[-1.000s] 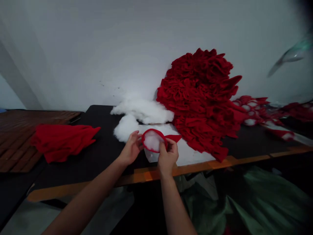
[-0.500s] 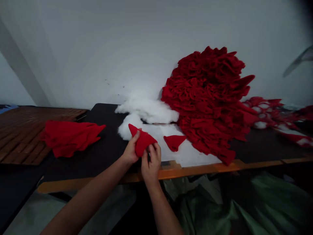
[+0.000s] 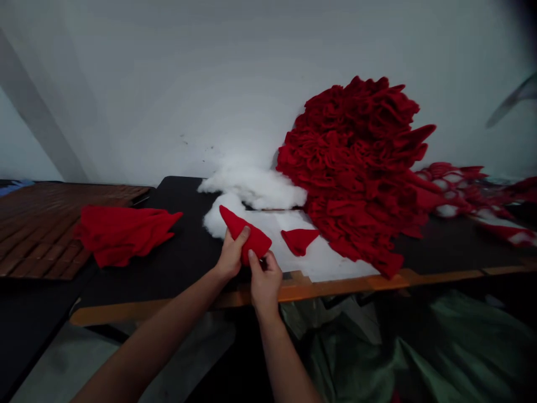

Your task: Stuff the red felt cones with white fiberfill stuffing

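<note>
A small red cone-shaped felt hat (image 3: 251, 239) is held between my hands above the table's front part, its tip pointing up and left. My left hand (image 3: 230, 253) wraps round its side with the thumb on top. At its wide lower edge my right hand (image 3: 265, 275) pinches the cloth between thumb and fingers. Just right of the hands, another red felt cone (image 3: 299, 240) lies on a white sheet (image 3: 335, 268). White fluffy stuffing (image 3: 262, 190) is heaped behind the hands. Whether the held hat has stuffing inside is hidden.
A tall pile of red felt pieces (image 3: 356, 168) leans against the wall at right. More red cloth (image 3: 126, 232) lies at left, beside a brown slatted mat (image 3: 46, 224). Red-and-white items (image 3: 453, 184) sit far right. Green fabric (image 3: 356, 358) hangs below the table's orange edge (image 3: 121, 312).
The right hand's grip on the hat's wide edge has shifted, with the thumb now on the near side. Both hands and the hat have moved slightly to the right.
</note>
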Action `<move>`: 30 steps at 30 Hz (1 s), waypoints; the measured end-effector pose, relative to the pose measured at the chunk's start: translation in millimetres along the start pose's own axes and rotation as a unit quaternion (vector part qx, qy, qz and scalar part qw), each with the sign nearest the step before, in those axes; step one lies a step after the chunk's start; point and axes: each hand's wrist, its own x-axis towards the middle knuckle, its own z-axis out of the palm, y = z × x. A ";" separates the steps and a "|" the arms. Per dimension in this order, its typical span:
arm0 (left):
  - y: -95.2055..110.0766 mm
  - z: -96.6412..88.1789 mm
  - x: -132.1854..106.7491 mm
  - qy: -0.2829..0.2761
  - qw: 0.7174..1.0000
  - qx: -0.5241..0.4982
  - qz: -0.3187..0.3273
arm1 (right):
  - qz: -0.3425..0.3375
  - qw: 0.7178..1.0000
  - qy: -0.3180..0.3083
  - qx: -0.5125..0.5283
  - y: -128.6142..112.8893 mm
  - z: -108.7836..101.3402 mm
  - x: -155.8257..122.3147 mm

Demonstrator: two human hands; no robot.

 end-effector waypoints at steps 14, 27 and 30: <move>10.7 -2.9 7.0 -0.049 0.985 -0.113 -0.117 | -0.122 0.988 0.007 -0.090 7.0 -13.4 -1.4; 11.1 -9.9 -1.9 -0.128 0.967 -0.132 -0.175 | -0.345 0.845 -0.079 -0.400 8.5 -11.1 -12.3; 11.9 -9.4 -3.9 -0.156 0.963 -0.122 -0.182 | -0.361 0.835 -0.100 -0.402 6.3 -11.1 -13.5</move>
